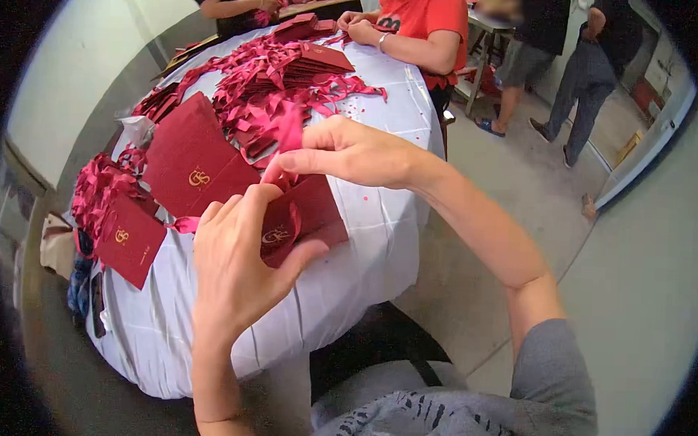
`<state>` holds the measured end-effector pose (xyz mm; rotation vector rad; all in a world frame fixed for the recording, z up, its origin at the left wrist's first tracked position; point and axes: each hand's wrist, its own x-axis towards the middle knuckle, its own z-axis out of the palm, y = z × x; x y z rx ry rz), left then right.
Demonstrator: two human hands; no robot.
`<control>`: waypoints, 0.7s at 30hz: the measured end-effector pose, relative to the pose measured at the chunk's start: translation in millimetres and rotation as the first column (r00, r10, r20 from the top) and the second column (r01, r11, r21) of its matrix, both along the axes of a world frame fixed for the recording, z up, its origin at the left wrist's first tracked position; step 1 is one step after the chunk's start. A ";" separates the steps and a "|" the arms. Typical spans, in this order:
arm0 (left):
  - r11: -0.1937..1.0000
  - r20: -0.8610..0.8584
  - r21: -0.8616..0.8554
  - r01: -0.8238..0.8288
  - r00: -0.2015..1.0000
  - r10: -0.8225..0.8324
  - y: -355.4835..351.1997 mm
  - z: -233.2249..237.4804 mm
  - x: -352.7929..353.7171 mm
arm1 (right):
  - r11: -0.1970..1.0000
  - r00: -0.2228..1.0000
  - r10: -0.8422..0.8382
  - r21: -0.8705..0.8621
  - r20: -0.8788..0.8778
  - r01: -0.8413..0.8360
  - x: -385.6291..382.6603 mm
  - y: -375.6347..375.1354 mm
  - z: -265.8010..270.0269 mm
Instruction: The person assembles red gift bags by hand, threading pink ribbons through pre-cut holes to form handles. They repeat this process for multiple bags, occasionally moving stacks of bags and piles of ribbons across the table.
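Observation:
A dark red card or flat paper bag (322,209) with a gold emblem lies under my hands at the near side of the round table. Pinched between the thumb and fingers of my right hand (359,153) is a pinkish-red ribbon (291,130), just above the bag's upper edge. My left hand (236,252) has its fingers curled at the bag's left side, with its thumb apart over the bag. A ribbon end (183,225) sticks out to the left from under those fingers. How the ribbon runs between both hands is partly hidden.
A larger red bag (193,159) and another red bag (129,237) lie left, beside a ribbon heap (104,190). A big pile of ribboned bags (254,84) covers the table's far part. Across it sits a person in a red shirt (425,28); other people stand behind.

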<state>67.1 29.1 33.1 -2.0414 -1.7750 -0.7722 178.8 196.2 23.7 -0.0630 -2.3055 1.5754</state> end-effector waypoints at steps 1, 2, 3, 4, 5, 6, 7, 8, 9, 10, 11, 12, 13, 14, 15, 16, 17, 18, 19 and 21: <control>1.000 0.016 0.030 0.004 1.000 -0.004 1.9 -4.1 -2.1 | 0.999 0.996 0.028 0.033 -0.080 -0.025 1.2 0.1 0.1; 0.998 0.033 0.058 0.002 0.999 -0.004 2.2 -6.1 -4.3 | 0.998 0.999 -0.025 0.053 -0.038 0.027 2.8 -0.7 0.7; 0.998 0.074 0.050 -0.025 0.997 0.022 2.4 -5.5 -3.4 | 0.995 0.997 -0.077 0.071 0.002 0.076 3.2 -3.1 1.3; 0.997 0.078 0.076 -0.007 0.997 0.001 3.9 -7.3 -5.2 | 0.998 0.989 -0.030 0.056 -0.147 0.038 0.7 -5.0 -3.5; 0.995 0.081 0.104 0.009 0.997 -0.018 4.8 -9.7 -7.4 | 0.997 0.977 -0.070 0.024 -0.201 0.076 -2.1 -6.1 -9.2; 0.997 0.111 0.071 -0.015 0.994 0.007 3.2 -9.5 -7.6 | 0.994 0.961 -0.112 -0.011 -0.252 0.112 -4.5 -8.6 -12.8; 0.997 0.112 0.074 -0.021 0.994 0.013 3.8 -10.8 -9.3 | 0.982 0.941 -0.185 -0.017 -0.284 0.188 -3.6 -11.5 -14.9; 0.997 0.111 0.076 -0.022 0.994 0.013 4.7 -11.8 -10.9 | 0.981 0.939 -0.193 -0.079 -0.286 0.178 -3.6 -12.0 -13.4; 0.998 0.133 0.067 -0.017 0.991 0.008 4.5 -11.0 -10.3 | 0.974 0.934 -0.210 -0.141 -0.288 0.175 -3.4 -12.0 -12.4; 0.997 0.138 0.069 -0.022 0.990 0.012 4.7 -11.5 -11.1 | 0.973 0.932 -0.200 -0.171 -0.303 0.153 -4.4 -9.7 -13.1; 0.997 0.135 0.075 -0.019 0.991 0.009 5.6 -12.2 -11.7 | 0.975 0.934 -0.196 -0.165 -0.300 0.151 -3.9 -8.2 -14.1; 0.996 0.132 0.081 -0.022 0.991 0.011 6.4 -12.7 -12.8 | 0.964 0.938 -0.179 -0.241 -0.296 0.108 -4.2 -6.9 -14.9; 0.992 0.127 0.123 -0.011 0.992 -0.005 7.7 -14.0 -13.0 | 0.947 0.944 -0.155 -0.317 -0.292 0.057 -5.5 -6.6 -14.8; 0.987 0.122 0.160 -0.005 0.992 -0.015 8.4 -15.2 -12.7 | 0.962 0.948 -0.141 -0.265 -0.284 0.064 -5.3 -6.6 -14.0; 0.988 0.113 0.156 0.003 0.993 -0.020 8.6 -15.1 -13.5 | 0.974 0.953 -0.127 -0.214 -0.274 0.068 -3.3 -7.2 -12.9; 0.987 0.107 0.163 -0.008 0.994 -0.010 8.6 -15.7 -13.1 | 0.976 0.969 -0.155 -0.182 -0.195 0.119 1.0 -11.0 -8.2; 0.985 0.101 0.173 -0.014 0.995 -0.004 9.1 -16.5 -12.8 | 0.978 0.973 -0.140 -0.180 -0.185 0.106 2.6 -11.5 -7.1; 0.985 0.104 0.172 -0.016 0.995 -0.002 9.6 -17.4 -13.4 | 0.984 0.981 -0.125 -0.145 -0.151 0.103 4.7 -10.9 -6.2; 0.984 0.114 0.174 -0.024 0.994 0.004 9.7 -18.1 -13.1 | 0.989 0.986 -0.115 -0.109 -0.116 0.103 5.5 -10.8 -5.8; 0.983 0.066 0.183 -0.031 0.998 0.019 9.1 -17.8 -12.5 | 0.987 0.984 -0.136 -0.107 -0.117 0.124 4.3 -12.5 -4.8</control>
